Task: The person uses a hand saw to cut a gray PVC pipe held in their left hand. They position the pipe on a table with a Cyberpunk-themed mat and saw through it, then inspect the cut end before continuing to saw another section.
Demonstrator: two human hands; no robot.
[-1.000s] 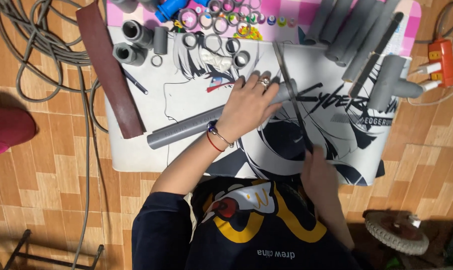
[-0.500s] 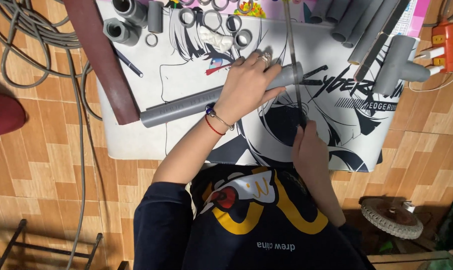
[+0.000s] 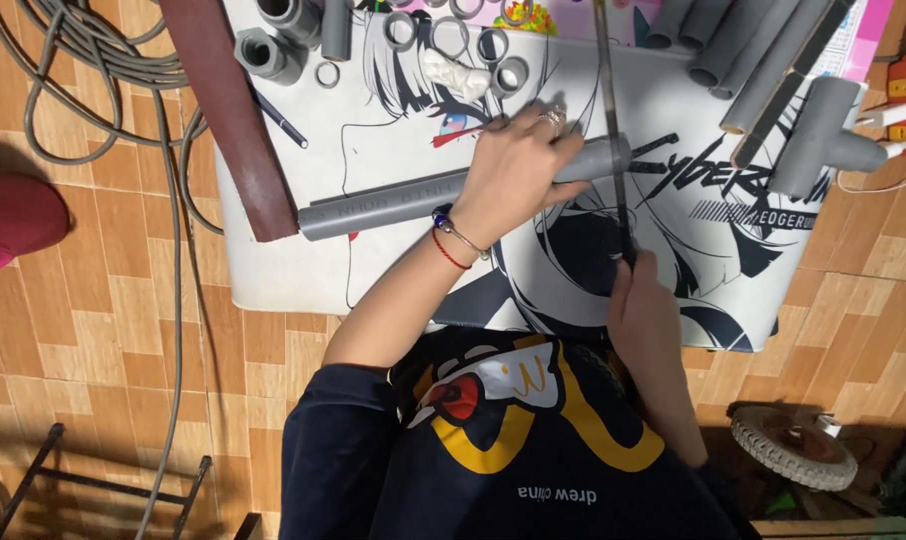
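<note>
Rings (image 3: pixel 451 32) and pipe offcuts (image 3: pixel 763 55) crowd the mat (image 3: pixel 393 260) — left hand (image 3: pixel 518 175) pins the grey pipe (image 3: pixel 393 205), right hand (image 3: pixel 641 310) grips the saw blade (image 3: pixel 613 120) across its end.

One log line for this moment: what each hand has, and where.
left hand: pressing grey pipe onto printed mat | right hand: holding saw blade across pipe end

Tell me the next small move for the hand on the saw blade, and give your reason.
Probably draw the saw blade back in a short, light stroke. It lies across the grey pipe near its right end, the right hand grips its near end, and the left hand presses the pipe onto the printed mat, so the pipe looks steadied.
</note>
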